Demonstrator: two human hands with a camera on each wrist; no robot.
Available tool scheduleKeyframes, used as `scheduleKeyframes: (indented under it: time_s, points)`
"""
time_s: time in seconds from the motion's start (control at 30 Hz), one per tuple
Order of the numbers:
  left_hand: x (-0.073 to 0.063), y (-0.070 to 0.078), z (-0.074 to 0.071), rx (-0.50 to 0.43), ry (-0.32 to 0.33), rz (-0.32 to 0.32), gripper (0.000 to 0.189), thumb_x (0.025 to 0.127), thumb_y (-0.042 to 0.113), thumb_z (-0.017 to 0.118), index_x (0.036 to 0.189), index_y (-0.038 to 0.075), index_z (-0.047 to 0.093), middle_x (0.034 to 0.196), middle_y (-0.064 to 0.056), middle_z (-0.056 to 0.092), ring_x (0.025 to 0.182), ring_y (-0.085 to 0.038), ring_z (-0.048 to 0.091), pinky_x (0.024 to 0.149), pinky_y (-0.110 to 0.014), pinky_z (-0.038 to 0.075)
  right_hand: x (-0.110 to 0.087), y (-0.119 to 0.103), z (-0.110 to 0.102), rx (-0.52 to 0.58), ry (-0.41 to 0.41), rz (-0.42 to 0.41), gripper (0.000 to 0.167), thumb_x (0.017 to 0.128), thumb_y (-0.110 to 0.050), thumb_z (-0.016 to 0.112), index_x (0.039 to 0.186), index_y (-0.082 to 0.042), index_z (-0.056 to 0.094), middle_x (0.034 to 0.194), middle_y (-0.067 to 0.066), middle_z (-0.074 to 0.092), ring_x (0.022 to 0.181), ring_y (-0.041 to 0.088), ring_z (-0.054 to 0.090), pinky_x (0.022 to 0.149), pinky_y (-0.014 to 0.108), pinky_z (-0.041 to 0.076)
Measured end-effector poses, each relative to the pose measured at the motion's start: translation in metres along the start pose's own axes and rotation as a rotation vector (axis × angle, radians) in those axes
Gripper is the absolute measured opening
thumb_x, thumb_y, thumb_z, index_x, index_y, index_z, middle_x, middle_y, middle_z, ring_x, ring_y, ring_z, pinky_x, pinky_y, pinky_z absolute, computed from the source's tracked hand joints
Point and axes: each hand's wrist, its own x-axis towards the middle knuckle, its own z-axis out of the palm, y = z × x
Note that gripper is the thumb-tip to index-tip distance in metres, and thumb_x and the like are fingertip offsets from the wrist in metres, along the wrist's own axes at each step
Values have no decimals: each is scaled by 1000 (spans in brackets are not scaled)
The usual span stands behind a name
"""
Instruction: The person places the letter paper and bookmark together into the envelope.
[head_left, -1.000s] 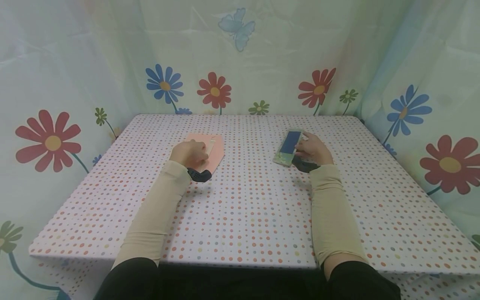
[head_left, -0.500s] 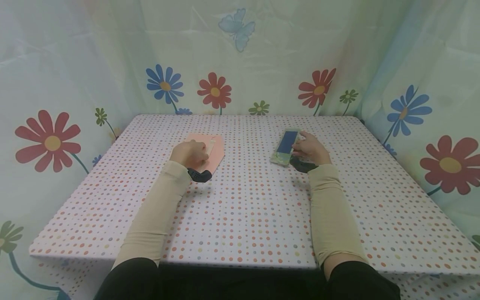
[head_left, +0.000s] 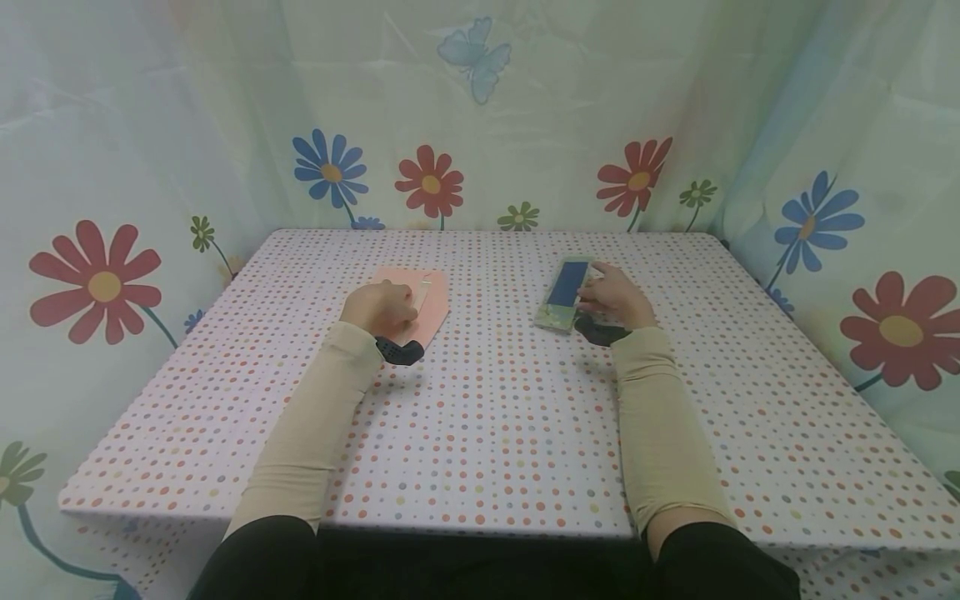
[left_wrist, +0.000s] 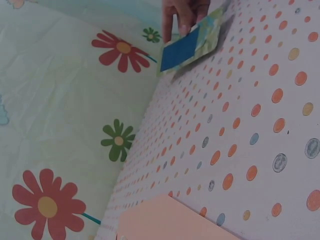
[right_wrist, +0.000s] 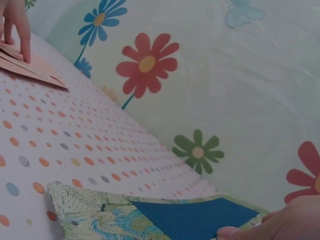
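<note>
On the left half of the table a pink paper envelope-like piece (head_left: pixel 433 310) lies flat, with a pale strip along it. My left hand (head_left: pixel 378 307) rests on it; in the right wrist view one straight finger (right_wrist: pixel 23 44) presses its top. A flat green patterned piece with a blue panel (head_left: pixel 567 283), perhaps a card or slim pouch, is pinched at its right edge by my right hand (head_left: pixel 618 296). The thumb (right_wrist: pixel 229 232) shows on the blue panel; the fingers beneath are hidden. It is tilted, and the left wrist view shows its shadow below.
The table wears a white cloth with coloured dots (head_left: pixel 480 433). Curtains printed with flowers (head_left: pixel 555 100) hang behind and at both sides. Dark devices are strapped at both wrists, the left device (head_left: pixel 400 351) just above the cloth.
My right hand has moved slightly left, bringing the green patterned piece with it toward the middle. My left hand and the pink piece have stayed put.
</note>
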Motion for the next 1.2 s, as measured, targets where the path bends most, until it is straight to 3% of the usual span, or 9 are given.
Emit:
scheduleKeyframes:
  time_s: [0.13,0.27,0.37,0.43,0.63,0.77,0.9,1.07,1.2]
  points:
    - [1,0,0,-13,-4,-6,22,91,36,54,103,18,55,110,-9,44,102,-25,42,76,-38,36,2,-1,1,-35,3,-9,74,98,-9,48,154,-13,-1,153,21,28,97,14,58,72,21,50]
    - [2,-1,0,-17,-1,-6,24,91,37,54,108,19,54,113,-9,44,103,-26,41,77,-39,36,2,-4,2,-23,-2,-24,75,98,-8,48,154,-12,-1,153,22,28,82,7,60,69,20,51]
    - [2,-1,1,-23,-5,-16,27,91,37,55,112,20,54,116,-9,44,105,-26,41,78,-40,37,2,-7,4,4,-15,-34,77,97,-7,49,153,-13,-2,153,22,27,76,5,61,74,23,52]
    - [2,0,1,-25,-8,-21,28,91,38,55,113,21,53,116,-9,44,106,-27,41,79,-40,37,0,-10,7,-21,-11,-42,77,97,-8,50,154,-13,-2,152,22,29,81,6,61,80,26,51]
    - [3,0,1,-22,-12,-21,28,91,38,55,113,21,53,116,-8,44,106,-27,41,78,-40,37,-4,-19,18,-50,-10,-91,76,96,-9,50,154,-11,0,149,22,35,114,29,57,99,39,44]
    - [3,-1,1,-15,-6,-17,33,91,38,55,119,21,53,118,-8,45,107,-27,41,80,-41,37,-4,-24,25,-44,-16,-116,76,96,-7,51,153,-9,1,148,25,35,118,31,54,102,41,42]
    - [4,-1,1,-12,-3,-14,36,91,39,55,123,22,51,120,-8,45,108,-27,40,81,-41,37,-4,-28,30,-20,-16,-104,77,95,-6,51,154,-11,2,149,24,34,106,24,60,98,39,45]
    - [6,-1,1,55,6,24,23,92,35,52,106,17,56,110,-9,46,99,-25,43,74,-38,37,-6,-33,35,17,-17,-92,76,96,-5,50,154,-13,2,148,22,35,81,10,62,90,36,50]
    - [6,-1,2,89,21,37,19,92,34,51,98,17,55,104,-9,46,94,-24,44,71,-37,37,-7,-38,39,45,-26,-105,76,96,-5,49,154,-13,0,148,22,34,76,5,60,92,37,49]
